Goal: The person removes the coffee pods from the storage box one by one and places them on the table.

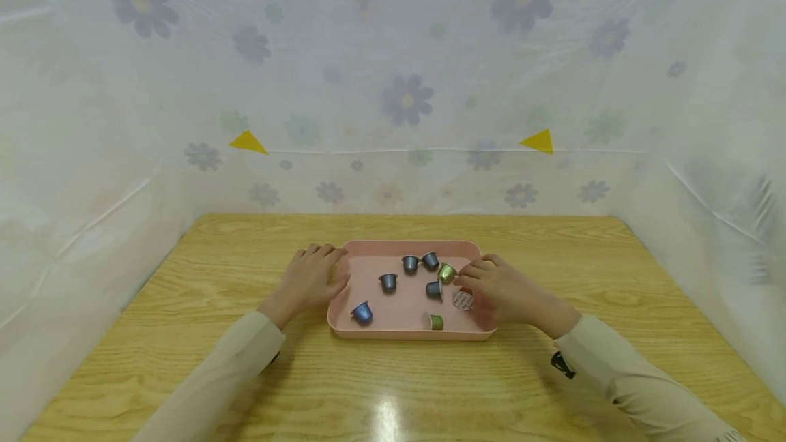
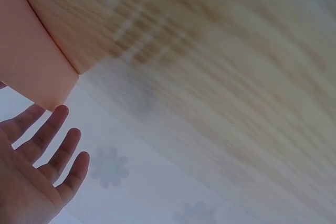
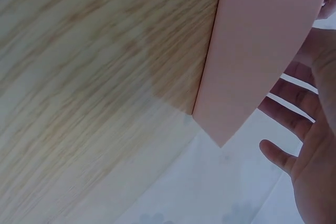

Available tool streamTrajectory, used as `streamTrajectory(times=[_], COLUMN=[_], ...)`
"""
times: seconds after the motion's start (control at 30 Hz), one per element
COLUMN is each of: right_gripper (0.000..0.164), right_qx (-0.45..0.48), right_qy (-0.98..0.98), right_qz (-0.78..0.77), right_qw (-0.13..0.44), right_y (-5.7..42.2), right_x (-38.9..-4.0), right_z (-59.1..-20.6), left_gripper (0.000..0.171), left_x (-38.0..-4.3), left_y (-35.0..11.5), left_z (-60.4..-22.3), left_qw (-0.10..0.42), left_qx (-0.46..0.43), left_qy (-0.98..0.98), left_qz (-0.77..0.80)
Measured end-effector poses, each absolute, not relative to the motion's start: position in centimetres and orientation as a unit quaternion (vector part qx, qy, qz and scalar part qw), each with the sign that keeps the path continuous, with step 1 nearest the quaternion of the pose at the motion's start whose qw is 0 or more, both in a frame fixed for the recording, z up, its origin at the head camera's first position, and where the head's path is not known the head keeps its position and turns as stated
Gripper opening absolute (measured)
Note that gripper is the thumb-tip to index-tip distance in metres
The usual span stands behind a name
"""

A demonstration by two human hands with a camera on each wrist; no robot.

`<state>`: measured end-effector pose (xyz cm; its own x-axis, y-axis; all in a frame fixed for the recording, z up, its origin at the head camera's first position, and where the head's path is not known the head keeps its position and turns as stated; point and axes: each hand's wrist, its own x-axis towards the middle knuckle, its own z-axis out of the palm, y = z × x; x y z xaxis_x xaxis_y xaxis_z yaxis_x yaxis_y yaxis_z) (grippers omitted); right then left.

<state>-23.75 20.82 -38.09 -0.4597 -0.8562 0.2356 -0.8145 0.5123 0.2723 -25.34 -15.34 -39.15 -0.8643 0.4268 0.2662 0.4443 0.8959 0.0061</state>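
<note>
Head view, near to far: the wooden table [image 1: 467, 387], then the near edge of a pink tray [image 1: 405, 335]. A green capsule [image 1: 437, 322] lies on its side close to that edge; a blue capsule [image 1: 364, 314] tilts near the near left corner. Toward the right edge, a lidded capsule [image 1: 463, 301] shows its patterned face, partly under the right hand [image 1: 500, 288]. That hand reaches over the edge, fingers bent; whether it pinches anything cannot be told. Left hand [image 1: 310, 278] at the left edge: fingers loosely spread, no capsule in its grasp. Mid-tray, two dark capsules [image 1: 388, 283] stand well apart. Beyond, a pale green capsule [image 1: 447, 273] is just beside the right fingertips; two farther dark capsules [image 1: 410, 264] sit near the far edge.

Judgement: step in hand appears to be the right hand's reach among the capsules. Best taken from above, thumb and one finger closing under a single rim, neighbours unbrushed. Wrist clear of the right edge; left hand lightly steadying the left, against sliding.
</note>
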Motion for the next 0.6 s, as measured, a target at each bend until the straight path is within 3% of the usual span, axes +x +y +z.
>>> streamTrajectory(times=[0.2, 0.6], right_gripper=[0.049, 0.04], right_qx=[0.496, 0.497], right_qy=[-0.848, -0.847], right_qz=[-0.072, -0.106], right_qw=[0.173, 0.156], right_y=[20.53, 19.92], right_x=[-23.77, -23.97], right_z=[-38.34, -38.92], left_gripper=[0.044, 0.04], left_x=[-25.62, -25.74], left_y=[-15.35, -15.29], left_z=[-39.49, -39.62], left_qw=[0.131, 0.123], left_qx=[-0.231, -0.23], left_qy=[-0.964, -0.965], left_qz=[-0.032, -0.029])
